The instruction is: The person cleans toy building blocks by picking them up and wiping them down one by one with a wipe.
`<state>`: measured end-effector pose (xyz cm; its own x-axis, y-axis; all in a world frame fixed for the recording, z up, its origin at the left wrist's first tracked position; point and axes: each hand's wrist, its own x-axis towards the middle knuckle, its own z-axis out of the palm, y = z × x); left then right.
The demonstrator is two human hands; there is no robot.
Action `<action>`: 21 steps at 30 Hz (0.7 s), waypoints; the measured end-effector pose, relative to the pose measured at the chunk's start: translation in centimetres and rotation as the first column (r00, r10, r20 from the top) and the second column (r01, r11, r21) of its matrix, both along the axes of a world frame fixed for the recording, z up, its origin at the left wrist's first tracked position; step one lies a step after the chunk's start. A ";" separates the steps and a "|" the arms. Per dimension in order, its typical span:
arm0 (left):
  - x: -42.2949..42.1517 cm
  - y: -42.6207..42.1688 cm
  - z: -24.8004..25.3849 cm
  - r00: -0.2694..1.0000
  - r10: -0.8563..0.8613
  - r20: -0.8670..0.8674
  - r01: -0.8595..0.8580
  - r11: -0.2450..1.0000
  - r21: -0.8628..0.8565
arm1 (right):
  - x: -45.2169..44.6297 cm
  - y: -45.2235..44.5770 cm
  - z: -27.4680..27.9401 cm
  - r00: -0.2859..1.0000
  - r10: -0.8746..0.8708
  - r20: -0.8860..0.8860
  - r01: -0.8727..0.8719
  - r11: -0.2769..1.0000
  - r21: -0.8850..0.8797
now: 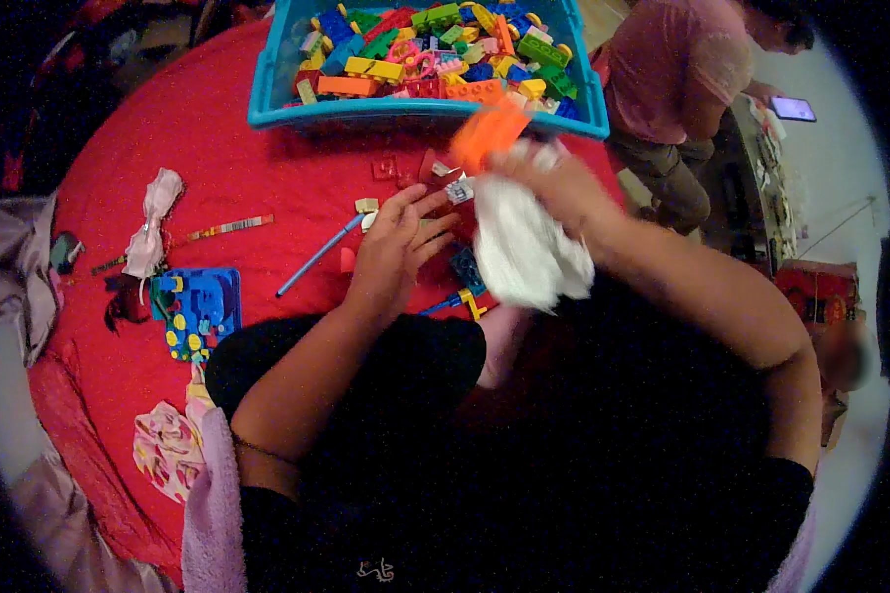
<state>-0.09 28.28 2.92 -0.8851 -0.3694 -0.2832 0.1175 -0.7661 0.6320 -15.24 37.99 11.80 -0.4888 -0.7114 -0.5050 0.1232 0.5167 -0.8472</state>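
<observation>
White, crumpled cloth [532,247] hangs from the curled fingers of the right hand [554,188], which appear closed on it; just beyond them is a bright orange, block-shaped plastic piece [491,133], seemingly in the same grip. Blur hides the exact finger contacts. The left hand [391,247] is partly open, fingers spread and slightly bent, with nothing visibly held. Near its fingertips lies a small grey-and-white patterned piece [460,191]; whether they touch it is unclear.

Beyond both hands' fingers stands a turquoise rectangular plastic bin [366,119] of multicoloured building blocks [374,69]. Beside the left fingers, on the red cloth covering [297,178], are a small cream block [366,206] and a slim blue pen-like stick [321,254]. Small dark-red pieces [384,168] lie just past those fingertips.

As a judgement, the step in hand is handling the orange piece together with the cloth. Moving them calls for a secure right-hand hold, the loose folds kept clear of the small pieces, and the left fingers free to steady the block.
</observation>
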 end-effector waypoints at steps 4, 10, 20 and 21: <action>-0.6 -0.1 -4.1 0.984 -0.107 0.145 0.144 0.950 -0.277 | -0.3 0.7 -2.3 0.930 -0.312 0.193 0.351 0.910 -0.222; -1.2 2.8 -7.7 0.953 -0.209 0.220 0.186 -0.167 -0.968 | 0.5 1.1 -1.1 0.945 -0.307 0.115 0.319 0.941 -0.111; -2.2 1.8 -5.1 0.908 -0.266 0.325 0.378 0.855 -0.355 | -2.2 2.5 -5.2 0.891 -0.206 -0.404 0.145 0.974 -0.177; -2.1 1.4 -3.5 0.908 -0.267 0.323 0.378 0.854 -0.357 | -2.1 2.6 -4.9 0.890 -0.207 -0.405 0.146 0.973 -0.177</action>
